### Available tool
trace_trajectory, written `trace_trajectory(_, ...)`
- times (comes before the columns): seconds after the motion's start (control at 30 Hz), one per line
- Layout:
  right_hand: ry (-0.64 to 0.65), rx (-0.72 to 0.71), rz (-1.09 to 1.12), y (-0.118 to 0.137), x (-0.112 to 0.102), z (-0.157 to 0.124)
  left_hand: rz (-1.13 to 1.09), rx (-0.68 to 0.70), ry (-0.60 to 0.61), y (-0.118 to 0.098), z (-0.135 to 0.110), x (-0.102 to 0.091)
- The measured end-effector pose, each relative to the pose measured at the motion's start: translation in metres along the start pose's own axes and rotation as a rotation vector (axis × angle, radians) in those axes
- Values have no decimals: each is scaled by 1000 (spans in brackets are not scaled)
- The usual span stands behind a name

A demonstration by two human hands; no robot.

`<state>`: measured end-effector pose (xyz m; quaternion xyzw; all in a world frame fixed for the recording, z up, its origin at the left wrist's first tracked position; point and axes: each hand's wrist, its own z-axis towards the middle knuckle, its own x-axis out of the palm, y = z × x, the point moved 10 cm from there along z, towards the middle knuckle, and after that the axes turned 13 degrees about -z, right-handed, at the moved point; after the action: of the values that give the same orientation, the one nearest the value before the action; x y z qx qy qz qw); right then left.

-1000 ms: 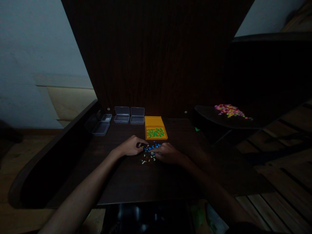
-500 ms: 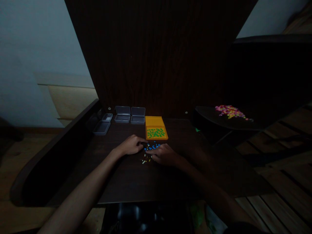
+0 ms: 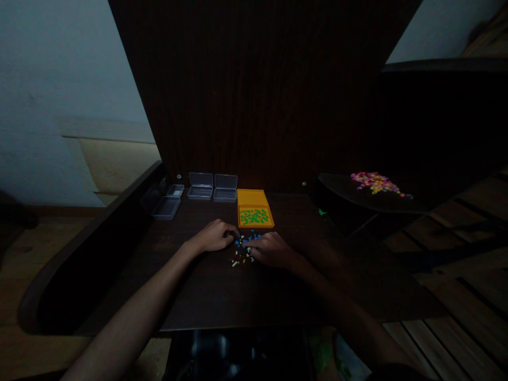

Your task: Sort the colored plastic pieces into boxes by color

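Left hand (image 3: 214, 236) and right hand (image 3: 272, 248) lie curled over the small blue, white and yellow plastic bits (image 3: 244, 250) toward the dark wooden table's (image 3: 206, 288) far edge, and I cannot tell whether either grips one; pinching single bits with the fingertips likely works best.

The exposure was very low across the whole frame. The brightest area was the pale wall (image 3: 59, 79) at upper left. The left hand (image 3: 214, 236) was lit more strongly than the right hand (image 3: 273, 250), which lay in shadow. The dark worktop (image 3: 206, 286) showed almost no surface detail. Only saturated colours stood out: the orange box (image 3: 254, 210) and the small blue pieces (image 3: 246, 241). Straight edges bowed toward the borders, and the shadow areas were soft and grainy.
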<state>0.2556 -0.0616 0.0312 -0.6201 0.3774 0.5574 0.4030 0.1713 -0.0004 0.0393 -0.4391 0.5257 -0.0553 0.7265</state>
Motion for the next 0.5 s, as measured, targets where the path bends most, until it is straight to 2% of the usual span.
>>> trace_trajectory(0.1, -26, 80, 29, -19, -6, 1, 5, 3, 5, 0, 0, 1)
trace_trajectory(0.17, -25, 75, 53, -24, -7, 1, 4, 5, 2, -1, 0, 1)
trace_trajectory(0.33, 36, 70, 44, -23, -1, 2, 13, -5, -20, -2, 0, -1)
trace_trajectory(0.5, 24, 93, 33, -23, 2, 4, 19, 6, -17, -3, 0, 0)
